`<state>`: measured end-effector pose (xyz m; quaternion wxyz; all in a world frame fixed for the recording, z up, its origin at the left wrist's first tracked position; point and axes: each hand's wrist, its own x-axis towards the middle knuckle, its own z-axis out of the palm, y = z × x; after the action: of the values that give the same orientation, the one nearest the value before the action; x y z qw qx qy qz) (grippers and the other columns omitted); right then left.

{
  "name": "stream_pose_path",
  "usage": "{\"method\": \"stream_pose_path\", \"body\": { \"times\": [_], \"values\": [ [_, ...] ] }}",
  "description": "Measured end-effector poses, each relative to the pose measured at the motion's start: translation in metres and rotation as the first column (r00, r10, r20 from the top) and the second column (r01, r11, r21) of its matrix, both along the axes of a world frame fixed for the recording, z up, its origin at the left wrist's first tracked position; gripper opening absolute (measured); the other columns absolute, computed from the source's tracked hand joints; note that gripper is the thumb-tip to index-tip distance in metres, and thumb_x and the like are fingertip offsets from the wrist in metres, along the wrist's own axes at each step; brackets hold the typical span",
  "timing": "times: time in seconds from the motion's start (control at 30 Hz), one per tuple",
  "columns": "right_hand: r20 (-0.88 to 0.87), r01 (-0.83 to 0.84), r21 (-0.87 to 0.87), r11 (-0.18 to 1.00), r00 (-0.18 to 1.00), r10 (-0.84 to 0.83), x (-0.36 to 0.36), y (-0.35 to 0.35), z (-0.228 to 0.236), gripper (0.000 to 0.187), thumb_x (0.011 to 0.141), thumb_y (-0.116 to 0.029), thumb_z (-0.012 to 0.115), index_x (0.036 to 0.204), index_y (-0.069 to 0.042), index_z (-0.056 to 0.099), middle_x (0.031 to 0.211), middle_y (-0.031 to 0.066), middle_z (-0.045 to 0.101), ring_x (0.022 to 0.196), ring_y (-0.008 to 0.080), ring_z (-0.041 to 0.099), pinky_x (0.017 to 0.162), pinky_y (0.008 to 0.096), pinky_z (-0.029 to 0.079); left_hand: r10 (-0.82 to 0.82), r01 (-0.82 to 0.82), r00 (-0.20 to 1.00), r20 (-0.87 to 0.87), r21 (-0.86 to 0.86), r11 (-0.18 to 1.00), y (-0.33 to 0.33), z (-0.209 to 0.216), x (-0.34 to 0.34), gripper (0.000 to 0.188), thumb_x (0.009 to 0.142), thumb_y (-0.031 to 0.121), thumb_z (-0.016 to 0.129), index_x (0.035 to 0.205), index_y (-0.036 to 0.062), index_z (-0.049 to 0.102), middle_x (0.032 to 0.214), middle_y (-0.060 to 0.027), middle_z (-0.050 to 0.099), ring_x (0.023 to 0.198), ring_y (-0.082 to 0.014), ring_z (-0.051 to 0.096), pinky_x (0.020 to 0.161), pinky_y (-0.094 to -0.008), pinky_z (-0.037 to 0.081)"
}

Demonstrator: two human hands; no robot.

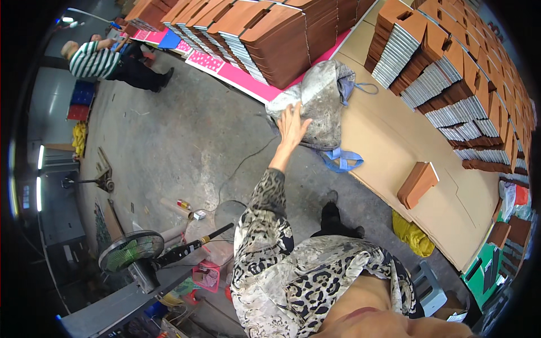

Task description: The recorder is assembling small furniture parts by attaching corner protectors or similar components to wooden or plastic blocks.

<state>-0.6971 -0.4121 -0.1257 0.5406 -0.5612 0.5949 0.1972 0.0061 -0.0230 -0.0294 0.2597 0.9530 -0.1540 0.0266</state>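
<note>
My left hand point(292, 127) reaches forward with its fingers spread and palm down. Its fingertips lie over a dirty grey-and-white cloth point(324, 107) with blue straps point(341, 160), perhaps an apron; whether they press on it I cannot tell. The cloth is draped over the corner where a pink sheet point(242, 80) meets a cardboard-covered table point(389, 138), and part of it hangs over the edge. A small brown wooden block with slanted ends point(417, 186) sits alone on the cardboard to the right. My right hand is out of the picture.
Tall stacks of brown slotted boards point(282, 42) stand beyond the cloth, with more stacks point(445, 73) at the right. A fan point(132, 253) stands at lower left. Yellow cloth point(412, 234) lies under the table edge. A person in a striped shirt point(96, 61) bends at far left.
</note>
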Motion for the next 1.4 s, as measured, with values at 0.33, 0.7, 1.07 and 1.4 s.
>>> {"method": "stream_pose_path", "body": {
  "times": [0.33,0.7,1.07,1.4],
  "values": [
    [-0.086,-0.129,-0.106,0.986,0.989,0.12,0.094,0.083,0.108,0.036,0.086,-0.019,0.057,0.118,-0.002,0.056,0.096,0.0089,0.065,0.077,0.0169,0.063,0.063,0.0301,0.048,0.311,-0.23,0.917,-0.248,0.308,0.923,-0.029,-0.05,0.042,0.072,0.07,0.012,0.065,0.135,0.0171,0.033,0.109,-0.0275,0.053,0.101,-0.0403,0.056,0.083,-0.0488,0.046],
    [0.458,-0.223,-0.713,0.665,0.57,0.682,0.264,0.085,0.197,0.068,0.076,-0.03,0.067,0.132,-0.003,0.041,0.133,0.0182,0.042,0.125,0.033,0.039,0.103,0.0403,0.032,-0.38,0.361,0.881,0.283,0.117,0.925,-0.069,0.104,-0.161,0.036,0.063,-0.008,0.053,0.091,0.0108,0.066,0.093,-0.0132,0.058,0.083,-0.0339,0.054,0.071,-0.0429,0.046],
    [0.931,0.188,0.359,0.914,-0.012,-0.364,0.137,0.094,0.158,0.098,0.055,-0.015,0.085,0.136,-0.002,0.032,0.133,0.0085,0.043,0.124,0.0191,0.04,0.105,0.0351,0.032,-0.78,0.041,0.397,-0.484,-0.839,0.542,-0.25,0.092,-0.441,0.036,0.074,0.005,0.056,0.11,0.0038,0.056,0.106,-0.0079,0.056,0.099,-0.0182,0.054,0.087,-0.0309,0.044],
    [0.312,0.384,0.918,0.101,-0.542,-0.78,-0.084,0.064,0.093,0.046,0.068,0.001,0.058,0.114,0.0,0.054,0.108,0.0081,0.059,0.096,0.0184,0.058,0.086,0.031,0.047,-0.726,0.559,-0.199,-0.658,-0.685,0.467,-0.352,0.071,-0.634,0.1,0.074,0.038,0.071,0.145,0.0055,0.008,0.145,-0.0199,0.024,0.135,-0.0286,0.024,0.11,-0.0378,0.02]
  ]
}}
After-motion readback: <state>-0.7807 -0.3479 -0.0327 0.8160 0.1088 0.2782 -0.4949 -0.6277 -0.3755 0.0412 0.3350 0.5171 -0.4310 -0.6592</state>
